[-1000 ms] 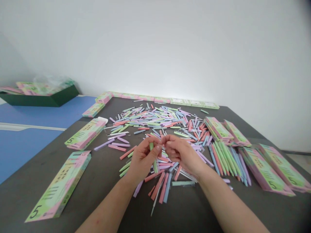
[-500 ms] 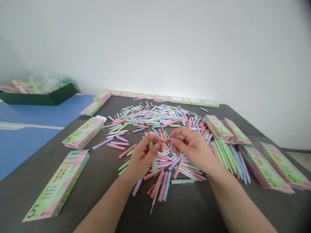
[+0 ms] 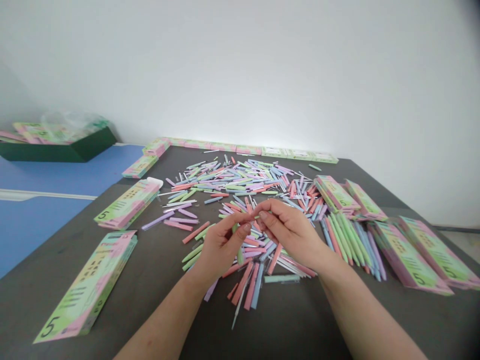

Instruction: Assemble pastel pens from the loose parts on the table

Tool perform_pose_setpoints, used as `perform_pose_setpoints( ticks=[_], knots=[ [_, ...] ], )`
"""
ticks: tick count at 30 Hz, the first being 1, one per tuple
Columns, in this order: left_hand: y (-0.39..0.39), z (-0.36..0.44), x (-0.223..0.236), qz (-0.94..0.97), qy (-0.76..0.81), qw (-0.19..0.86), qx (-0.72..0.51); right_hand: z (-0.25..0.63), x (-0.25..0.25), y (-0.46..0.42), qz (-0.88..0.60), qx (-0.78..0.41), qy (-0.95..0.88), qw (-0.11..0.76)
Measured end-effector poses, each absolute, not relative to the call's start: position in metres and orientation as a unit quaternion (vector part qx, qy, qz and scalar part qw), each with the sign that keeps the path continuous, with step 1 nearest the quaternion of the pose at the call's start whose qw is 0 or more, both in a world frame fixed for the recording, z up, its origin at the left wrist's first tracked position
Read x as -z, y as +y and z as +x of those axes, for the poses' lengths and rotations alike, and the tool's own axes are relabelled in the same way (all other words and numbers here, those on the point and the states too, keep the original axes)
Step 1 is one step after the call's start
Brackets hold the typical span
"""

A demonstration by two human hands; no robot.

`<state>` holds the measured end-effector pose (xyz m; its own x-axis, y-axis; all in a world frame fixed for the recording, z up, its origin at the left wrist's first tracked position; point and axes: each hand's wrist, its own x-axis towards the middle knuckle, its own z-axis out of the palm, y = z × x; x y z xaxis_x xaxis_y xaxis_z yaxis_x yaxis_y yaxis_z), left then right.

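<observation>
My left hand (image 3: 221,247) is closed round a light green pen barrel (image 3: 240,254), its lower end showing below the fingers. My right hand (image 3: 290,230) is pinched, with its fingertips meeting those of the left hand. A tiny green bit shows at the right fingertips, too small to name. Under both hands lies a loose heap of pen parts (image 3: 240,185): pink, green, blue and purple barrels and thin white refills. To the right of my right hand, a row of pens (image 3: 348,240) lies side by side, mostly green, with red, blue and purple ones.
Printed pen boxes (image 3: 86,285) lie along the table's left side, with more boxes (image 3: 416,255) at the right and a row of boxes (image 3: 247,149) along the back edge. A dark green tray (image 3: 78,150) with boxes and clear plastic stands on a blue surface (image 3: 45,215) at left.
The fingertips of my two hands have come together, the right hand shifting slightly left. The green barrel remains in my left hand.
</observation>
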<state>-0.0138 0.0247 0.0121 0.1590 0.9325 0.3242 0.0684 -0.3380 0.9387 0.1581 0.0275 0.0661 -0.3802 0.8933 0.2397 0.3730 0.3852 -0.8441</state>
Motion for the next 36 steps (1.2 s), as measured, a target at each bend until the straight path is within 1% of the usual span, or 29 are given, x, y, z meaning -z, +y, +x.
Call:
perform_pose_setpoints(
  ticks=[8, 15, 19, 23, 25, 31, 34, 36],
  knots=[
    [0.0246, -0.0135, -0.0128, 0.639, 0.394, 0.409, -0.518, 0.1588, -0.067, 0.0252, -0.433, -0.324, -0.771, 0.336],
    [0.0279, -0.011, -0.0102, 0.675, 0.358, 0.35, -0.542, 0.1564, -0.0698, 0.0246, -0.439, -0.284, -0.8, 0.295],
    [0.0289, -0.0105, -0.0083, 0.68, 0.358, 0.34, -0.542, 0.1532, -0.0697, 0.0221, -0.44, -0.311, -0.791, 0.29],
    [0.0276, -0.0122, -0.0096, 0.668, 0.38, 0.355, -0.532, 0.1559, -0.0695, 0.0217, -0.43, -0.379, -0.754, 0.321],
    [0.0267, -0.0128, -0.011, 0.663, 0.391, 0.36, -0.527, 0.1588, -0.0694, 0.023, -0.431, -0.395, -0.742, 0.328],
    [0.0262, -0.012, -0.0104, 0.648, 0.406, 0.372, -0.526, 0.1588, -0.0667, 0.0265, -0.444, -0.331, -0.777, 0.299],
    [0.0267, -0.0118, -0.0086, 0.637, 0.416, 0.381, -0.525, 0.1561, -0.0645, 0.0268, -0.445, -0.337, -0.771, 0.307],
    [0.0269, -0.0119, -0.0087, 0.629, 0.423, 0.382, -0.529, 0.1553, -0.0639, 0.0265, -0.436, -0.362, -0.761, 0.316]
  ],
)
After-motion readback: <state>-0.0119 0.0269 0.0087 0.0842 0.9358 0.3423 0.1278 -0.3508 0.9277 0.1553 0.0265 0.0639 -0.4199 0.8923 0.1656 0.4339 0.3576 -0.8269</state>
